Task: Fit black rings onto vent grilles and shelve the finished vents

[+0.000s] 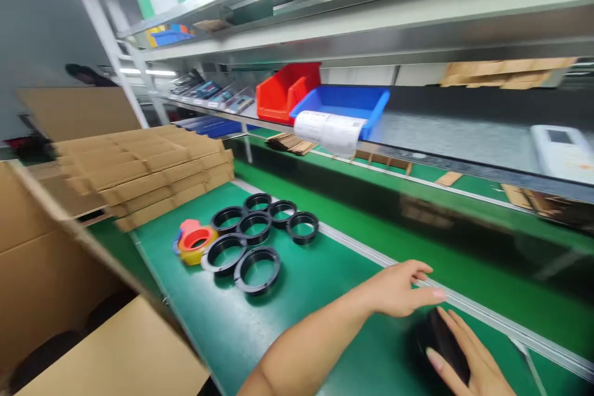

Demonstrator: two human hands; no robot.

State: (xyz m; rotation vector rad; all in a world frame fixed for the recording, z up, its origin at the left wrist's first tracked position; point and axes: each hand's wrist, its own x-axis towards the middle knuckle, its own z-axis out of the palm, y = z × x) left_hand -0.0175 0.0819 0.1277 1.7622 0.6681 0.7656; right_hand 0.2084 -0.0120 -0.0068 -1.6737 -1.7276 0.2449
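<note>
At the lower right, my right hand (480, 356) grips a black rounded object (440, 346), its thumb and fingers on either side. Motion blur and the hand keep the object's exact kind from showing. My left hand (401, 288) reaches across just above it, thumb stretched out and apart from the fingers, with nothing visible in it. Farther left on the green tabletop (315, 284) lie several black rings (257, 270), some touching each other. Beside them sits a tape dispenser (197, 244) in red and yellow.
Flat cardboard pieces (153, 167) are stacked at the left, near an open carton (41, 247). On the shelf above stand a red bin (283, 96), a blue bin (352, 99) with a paper label (329, 129), and a white device (563, 151). A metal rail (362, 249) crosses the table.
</note>
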